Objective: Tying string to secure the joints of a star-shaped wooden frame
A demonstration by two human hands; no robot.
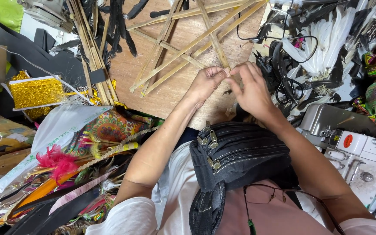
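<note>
1. Near the front edge of the brown plywood worktop (170, 93), a crossed frame of thin pale bamboo strips (183, 48) is being worked on by both hands.
2. The left hand (206, 82) is being kept nearly closed, thumb and fingertips pinched at the point where two strips meet; what lies inside the pinch is too small to be made out.
3. The right hand (252, 91) is being held curled, its fingertips brought against those of the left hand at the same junction, and it seems to be gripping a strip end, though that cannot be told for certain.
4. White and black feathers (323, 48) are lying piled to the right of the frame, with a pair of black-handled scissors (289, 90) just beside the right hand.
5. A roll of gold sequin trim (35, 92) is lying well to the left, beyond a bundle of spare bamboo strips (93, 52).
6. A black zipped fabric bag (236, 152) is being worn at the chest, and brown-framed glasses (279, 196) are hanging below it.
7. As a judgement, the thin strips could be split or snapped if the pinch is being forced too hard at the crossing.
8. The frame could also be pulled out of square, since only one junction is being held while the rest is lying loose.
9. The scissors, being so near, could be knocked or could nick the right hand.
</note>
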